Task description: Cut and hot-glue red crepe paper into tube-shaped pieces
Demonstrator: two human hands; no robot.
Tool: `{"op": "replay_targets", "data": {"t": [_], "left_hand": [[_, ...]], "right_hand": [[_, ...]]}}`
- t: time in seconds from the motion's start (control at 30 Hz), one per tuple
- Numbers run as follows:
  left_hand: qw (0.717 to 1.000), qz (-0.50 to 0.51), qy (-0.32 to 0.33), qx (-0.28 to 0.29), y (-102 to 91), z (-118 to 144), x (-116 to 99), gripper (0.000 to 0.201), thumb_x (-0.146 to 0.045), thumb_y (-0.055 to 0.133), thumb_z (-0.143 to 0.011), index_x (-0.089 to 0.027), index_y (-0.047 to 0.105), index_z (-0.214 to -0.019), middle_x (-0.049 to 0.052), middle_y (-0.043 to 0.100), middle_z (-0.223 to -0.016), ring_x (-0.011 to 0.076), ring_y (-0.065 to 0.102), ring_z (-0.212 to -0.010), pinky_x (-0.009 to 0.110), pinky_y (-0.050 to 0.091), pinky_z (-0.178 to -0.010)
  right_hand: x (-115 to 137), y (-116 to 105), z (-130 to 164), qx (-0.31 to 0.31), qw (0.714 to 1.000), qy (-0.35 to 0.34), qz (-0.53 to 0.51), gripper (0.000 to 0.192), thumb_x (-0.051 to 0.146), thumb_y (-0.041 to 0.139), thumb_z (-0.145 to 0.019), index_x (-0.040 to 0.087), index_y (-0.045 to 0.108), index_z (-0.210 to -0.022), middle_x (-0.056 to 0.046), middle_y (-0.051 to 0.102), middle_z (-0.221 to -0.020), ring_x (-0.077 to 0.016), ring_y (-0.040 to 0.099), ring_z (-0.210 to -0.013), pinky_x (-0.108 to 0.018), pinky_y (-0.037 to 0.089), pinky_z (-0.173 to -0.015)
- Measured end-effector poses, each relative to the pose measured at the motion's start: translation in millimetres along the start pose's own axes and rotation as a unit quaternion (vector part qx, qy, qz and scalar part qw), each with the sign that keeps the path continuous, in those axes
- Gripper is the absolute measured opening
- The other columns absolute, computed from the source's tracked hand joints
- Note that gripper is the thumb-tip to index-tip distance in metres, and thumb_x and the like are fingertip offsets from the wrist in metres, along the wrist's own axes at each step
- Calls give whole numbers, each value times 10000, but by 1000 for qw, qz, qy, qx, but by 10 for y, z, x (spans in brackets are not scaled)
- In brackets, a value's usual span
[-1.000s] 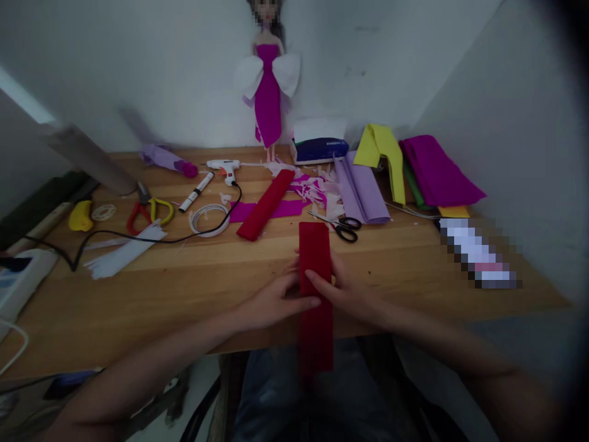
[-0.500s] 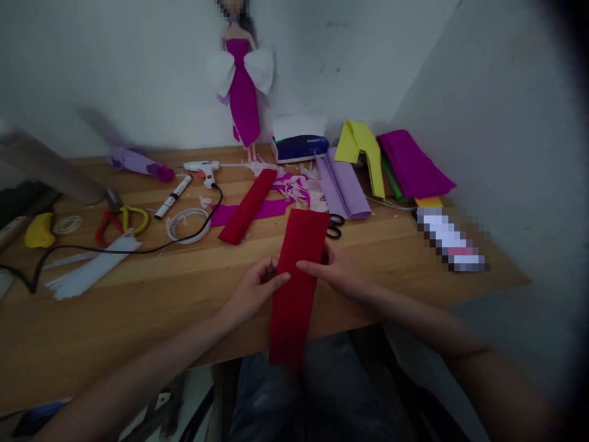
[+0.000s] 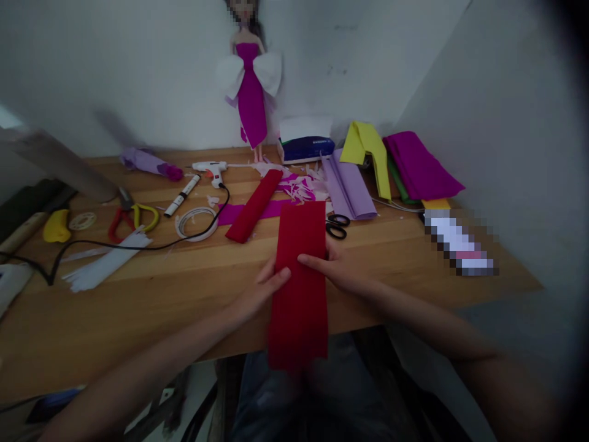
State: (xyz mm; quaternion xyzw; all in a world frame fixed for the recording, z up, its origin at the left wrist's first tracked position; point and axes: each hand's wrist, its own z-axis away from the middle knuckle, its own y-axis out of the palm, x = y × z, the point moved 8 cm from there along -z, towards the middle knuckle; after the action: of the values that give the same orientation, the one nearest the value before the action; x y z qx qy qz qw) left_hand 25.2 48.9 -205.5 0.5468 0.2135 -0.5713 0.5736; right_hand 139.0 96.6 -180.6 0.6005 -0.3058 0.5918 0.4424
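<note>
A long strip of red crepe paper [image 3: 299, 276] hangs in front of me over the near edge of the wooden table [image 3: 184, 288]. My left hand [image 3: 262, 291] pinches its left edge, thumb on top. My right hand [image 3: 338, 270] grips its right edge, thumb across the front. The strip's lower end droops below the table edge. A second folded red strip [image 3: 253, 205] lies on the table behind it, over a magenta piece [image 3: 230, 213]. Black scissors [image 3: 338, 226] lie just right of the held paper's top.
A doll in a magenta dress [image 3: 251, 86] stands at the wall. A glue gun [image 3: 209, 167] with black cord, tape roll [image 3: 196, 222], marker [image 3: 181, 195], red-yellow pliers [image 3: 133, 218], white strips [image 3: 103, 264], tissue box [image 3: 306, 147], and lilac [image 3: 347, 187], yellow [image 3: 372, 150], purple [image 3: 421, 166] paper stacks fill the table.
The red strip has been spread wider between my hands and turned back to near vertical after a tilt. Its top rose to just below the scissors. My view shifted slightly.
</note>
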Motion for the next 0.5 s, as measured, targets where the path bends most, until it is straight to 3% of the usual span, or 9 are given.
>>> {"op": "replay_targets", "data": {"t": [0.1, 0.17, 0.37, 0.5], "left_hand": [[997, -62, 33, 30, 110, 55, -110, 764, -461, 765, -714, -253, 439, -1372, 90, 536, -1391, 305, 543, -1216, 399, 491, -957], [994, -90, 54, 16, 120, 80, -172, 694, -448, 711, -775, -263, 428, -1381, 83, 534, -1389, 284, 539, -1217, 389, 484, -963], [952, -254, 156, -65, 21, 158, -367, 399, -455, 530, -911, -254, 583, -1251, 58, 551, -1316, 225, 437, -1283, 349, 313, -1118], [947, -270, 160, -72, -11, 165, -397, 423, -491, 431, -946, -261, 590, -1264, 38, 566, -1315, 220, 426, -1293, 343, 247, -1153]], "right_hand": [[71, 17, 3, -7, 999, -32, 38, 398, 367, 784, -688, 209, 600, -1004, -44, 702, -1014, -190, 667, -921, -369, 569, -834], [95, 27, 6, -6, 998, -41, 42, 393, 350, 790, -679, 217, 604, -998, -43, 707, -1015, -193, 670, -918, -374, 573, -833], [119, -22, 26, -13, 997, -64, 50, 361, 456, 753, -716, 232, 628, -970, -37, 715, -950, -193, 676, -836, -349, 589, -727], [125, -135, 12, -62, 995, -72, -12, 396, 552, 596, -833, 280, 615, -1120, -27, 689, -1114, -190, 650, -1006, -344, 566, -845]]}}
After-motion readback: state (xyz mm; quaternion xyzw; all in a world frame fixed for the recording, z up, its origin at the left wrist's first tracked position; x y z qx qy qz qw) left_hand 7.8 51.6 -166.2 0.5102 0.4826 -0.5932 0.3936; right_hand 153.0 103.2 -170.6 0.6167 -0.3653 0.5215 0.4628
